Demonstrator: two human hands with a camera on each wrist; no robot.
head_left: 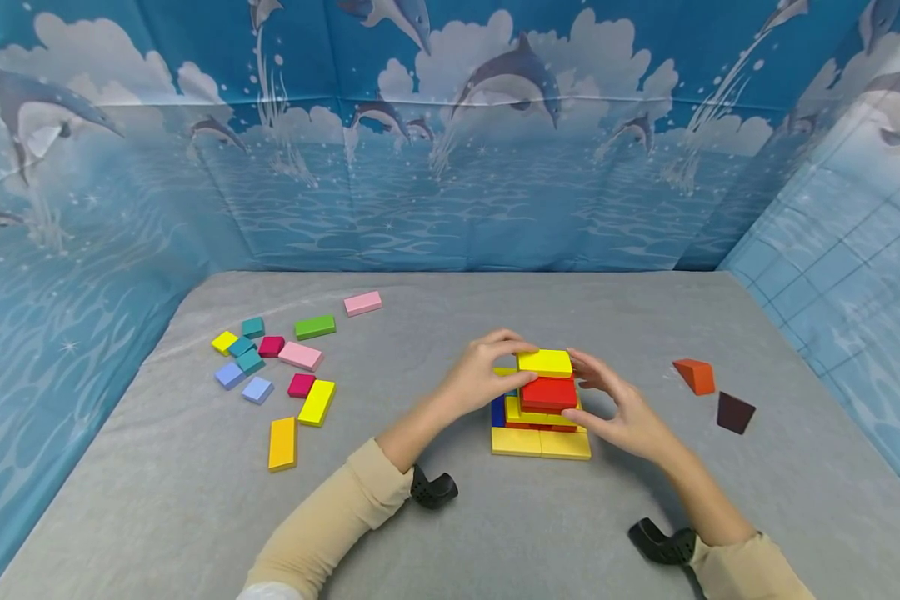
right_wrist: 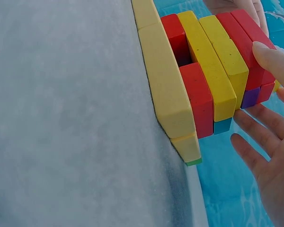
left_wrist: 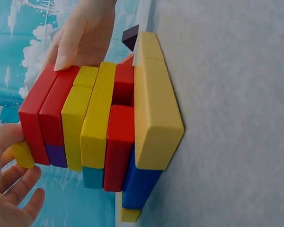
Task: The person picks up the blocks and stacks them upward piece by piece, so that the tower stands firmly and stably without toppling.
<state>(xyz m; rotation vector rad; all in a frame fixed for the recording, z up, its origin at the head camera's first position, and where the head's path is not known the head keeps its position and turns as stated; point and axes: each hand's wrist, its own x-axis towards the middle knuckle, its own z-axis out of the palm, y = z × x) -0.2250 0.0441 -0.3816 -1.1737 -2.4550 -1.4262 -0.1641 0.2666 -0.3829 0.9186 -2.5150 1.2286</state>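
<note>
A tower of colored blocks stands on the grey table, with pale yellow blocks (head_left: pixel 516 442) along its bottom front and red blocks (head_left: pixel 548 392) near its top. My left hand (head_left: pixel 487 371) pinches a yellow block (head_left: pixel 544 362) at the top, thumb at its front corner and index finger at the back. From the right, my right hand (head_left: pixel 622 412) has its thumb against the red blocks, its other fingers spread loosely behind. Lower layers show yellow blocks (left_wrist: pixel 98 116), a teal block (left_wrist: pixel 93 177) and a blue block (left_wrist: pixel 139 182) in the left wrist view.
Left of the tower lie loose blocks, among them an orange-yellow block (head_left: pixel 282 444), a yellow block (head_left: pixel 317 403), pink blocks (head_left: pixel 301 356) and a green block (head_left: pixel 315 327). To the right are an orange wedge (head_left: pixel 695 377) and a dark brown block (head_left: pixel 736 412). A dolphin-print curtain (head_left: pixel 450 192) hangs behind.
</note>
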